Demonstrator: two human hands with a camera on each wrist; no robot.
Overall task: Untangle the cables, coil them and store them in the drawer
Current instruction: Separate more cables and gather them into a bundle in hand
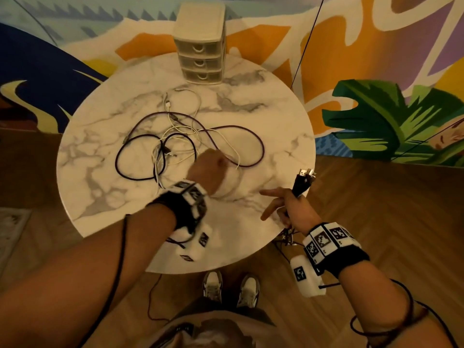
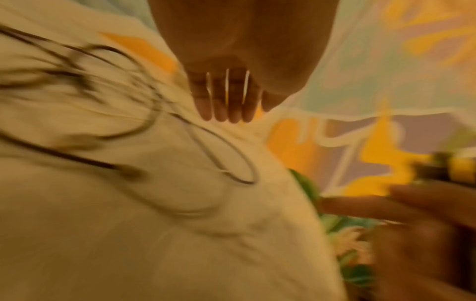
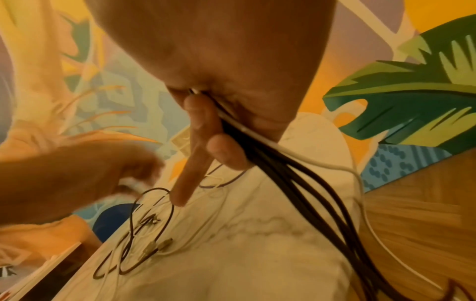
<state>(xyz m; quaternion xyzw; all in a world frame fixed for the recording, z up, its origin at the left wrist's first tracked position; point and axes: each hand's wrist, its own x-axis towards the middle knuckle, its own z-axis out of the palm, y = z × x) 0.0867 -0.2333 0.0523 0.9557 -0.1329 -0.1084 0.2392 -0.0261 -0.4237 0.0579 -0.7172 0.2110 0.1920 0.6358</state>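
A tangle of dark purple and white cables (image 1: 175,139) lies in the middle of the round marble table (image 1: 271,101). My left hand (image 1: 213,165) reaches over the tangle's right side. In the left wrist view its fingers (image 2: 224,101) are straight and point down at the cable loops (image 2: 226,154), holding nothing; that picture is blurred. My right hand (image 1: 288,207) hovers at the table's right edge and grips a bundle of dark cables with one white one (image 3: 283,173). The bundle's plugs (image 1: 305,174) stick up above the fist, and two fingers (image 3: 185,179) stay extended.
A small beige three-drawer unit (image 1: 200,46) stands at the table's far edge with all drawers closed. A painted mural wall (image 1: 376,71) rises behind it. A thin black cord (image 1: 305,46) hangs at the right. My shoes (image 1: 231,287) are on the wood floor under the near edge.
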